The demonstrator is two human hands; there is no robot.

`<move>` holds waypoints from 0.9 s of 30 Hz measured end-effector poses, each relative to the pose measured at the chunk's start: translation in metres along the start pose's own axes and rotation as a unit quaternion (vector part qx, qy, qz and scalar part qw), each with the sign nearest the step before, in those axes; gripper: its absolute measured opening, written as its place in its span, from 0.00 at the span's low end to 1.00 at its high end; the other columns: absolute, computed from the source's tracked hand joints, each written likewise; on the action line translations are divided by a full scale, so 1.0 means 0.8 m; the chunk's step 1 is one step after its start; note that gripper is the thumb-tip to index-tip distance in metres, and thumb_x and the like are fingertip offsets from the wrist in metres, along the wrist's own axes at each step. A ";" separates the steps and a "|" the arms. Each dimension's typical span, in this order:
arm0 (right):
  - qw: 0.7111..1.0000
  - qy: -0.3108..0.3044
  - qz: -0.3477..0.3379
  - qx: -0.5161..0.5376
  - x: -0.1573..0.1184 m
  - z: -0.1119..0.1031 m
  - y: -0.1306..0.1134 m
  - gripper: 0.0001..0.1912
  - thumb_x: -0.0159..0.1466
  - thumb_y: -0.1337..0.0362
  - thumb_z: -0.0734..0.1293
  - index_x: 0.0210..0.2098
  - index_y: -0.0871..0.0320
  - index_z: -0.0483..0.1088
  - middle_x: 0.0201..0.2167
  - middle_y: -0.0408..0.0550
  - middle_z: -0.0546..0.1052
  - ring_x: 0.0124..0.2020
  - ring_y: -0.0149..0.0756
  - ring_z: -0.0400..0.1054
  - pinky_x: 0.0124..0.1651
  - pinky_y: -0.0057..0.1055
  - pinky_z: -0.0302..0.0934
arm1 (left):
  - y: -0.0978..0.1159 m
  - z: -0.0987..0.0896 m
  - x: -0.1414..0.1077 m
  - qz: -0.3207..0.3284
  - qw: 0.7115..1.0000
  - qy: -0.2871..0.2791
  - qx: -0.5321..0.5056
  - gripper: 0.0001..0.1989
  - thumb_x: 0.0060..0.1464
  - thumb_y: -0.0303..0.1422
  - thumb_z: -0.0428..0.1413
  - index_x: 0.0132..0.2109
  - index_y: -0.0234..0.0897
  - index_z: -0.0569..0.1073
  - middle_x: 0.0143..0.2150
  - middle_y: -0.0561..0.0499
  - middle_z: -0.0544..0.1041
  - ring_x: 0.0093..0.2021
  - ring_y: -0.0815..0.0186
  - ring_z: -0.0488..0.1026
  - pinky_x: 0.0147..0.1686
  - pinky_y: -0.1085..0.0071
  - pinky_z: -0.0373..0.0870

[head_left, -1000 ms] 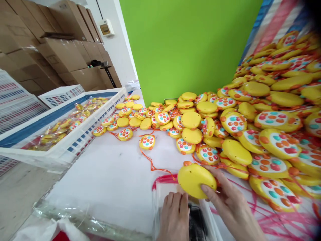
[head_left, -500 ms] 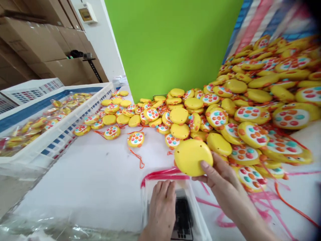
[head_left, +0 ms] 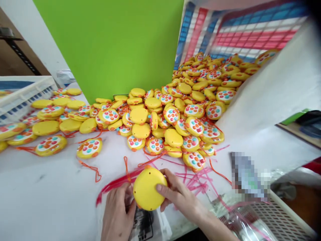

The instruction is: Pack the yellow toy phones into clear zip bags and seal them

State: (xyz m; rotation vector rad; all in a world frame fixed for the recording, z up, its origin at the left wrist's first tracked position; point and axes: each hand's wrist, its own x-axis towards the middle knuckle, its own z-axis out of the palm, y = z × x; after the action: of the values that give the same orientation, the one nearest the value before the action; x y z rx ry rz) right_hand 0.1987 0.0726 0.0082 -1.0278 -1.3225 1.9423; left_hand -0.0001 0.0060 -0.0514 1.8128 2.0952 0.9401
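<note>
My right hand [head_left: 175, 194] grips a round yellow toy [head_left: 149, 189] at its right side, thumb on the plain back with small screw holes. My left hand [head_left: 117, 209] is curled at the mouth of a clear plastic bag [head_left: 162, 222], thumb and fingers drawn together on it; the fingertips are partly hidden beside the toy. The bag lies on a stack with a pink-red edge [head_left: 112, 183] and black print. An orange cord [head_left: 126, 167] stands just above my left fingers; whether it belongs to the held toy I cannot tell.
A heap of similar yellow toys [head_left: 173, 137] with coloured buttons spreads across the white table [head_left: 50, 190], before a green panel [head_left: 112, 43]. A white crate [head_left: 27, 97] stands at left. At lower right are a plastic basket [head_left: 288, 214] and a pixelated patch [head_left: 248, 177].
The view has swung right. My right hand has brought the toy down and left, close to my left hand. My left fingers, flat on the bags before, are now curled with the thumb showing.
</note>
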 end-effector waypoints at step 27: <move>0.921 0.034 -0.092 -0.377 0.037 0.016 -0.008 0.28 0.64 0.47 0.58 0.59 0.55 0.62 0.21 0.43 0.73 0.25 0.39 0.70 0.31 0.34 0.67 | 0.027 -0.060 0.000 0.151 0.975 0.160 -0.009 0.04 0.57 0.24 0.53 0.36 0.37 0.70 0.31 0.49 0.76 0.36 0.62 0.72 0.42 0.63 0.69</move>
State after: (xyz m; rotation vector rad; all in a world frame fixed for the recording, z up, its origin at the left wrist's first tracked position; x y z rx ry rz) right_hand 0.1720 0.0918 0.0090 -1.2299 -2.1089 1.2396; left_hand -0.0089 -0.0085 -0.0017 2.1321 2.0016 1.4057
